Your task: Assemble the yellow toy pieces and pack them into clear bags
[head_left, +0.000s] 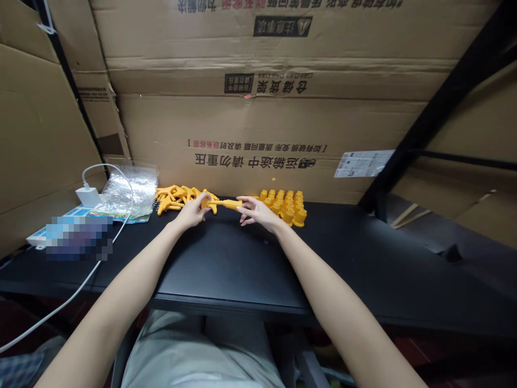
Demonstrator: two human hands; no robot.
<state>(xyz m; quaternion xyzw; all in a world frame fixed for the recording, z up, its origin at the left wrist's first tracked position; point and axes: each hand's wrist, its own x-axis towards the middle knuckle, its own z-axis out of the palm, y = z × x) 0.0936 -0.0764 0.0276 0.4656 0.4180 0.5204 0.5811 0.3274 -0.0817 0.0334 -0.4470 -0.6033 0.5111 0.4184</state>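
A long yellow plastic piece (pixel 225 203) is held level between both hands above the black table (pixel 226 269). My left hand (pixel 193 211) pinches its left end, fingers closed round it. My right hand (pixel 257 212) grips its right end with fingertips. Behind the left hand lies a loose heap of yellow branched parts (pixel 173 196). Behind the right hand stand several yellow cone-shaped pieces (pixel 287 206) in tidy rows.
A clear plastic bag (pixel 131 195) lies at the back left beside a white charger (pixel 88 196) whose cable (pixel 60 307) runs off the table's front edge. Cardboard sheets (pixel 258 124) wall in the back and left. A black shelf frame (pixel 436 108) slants at the right.
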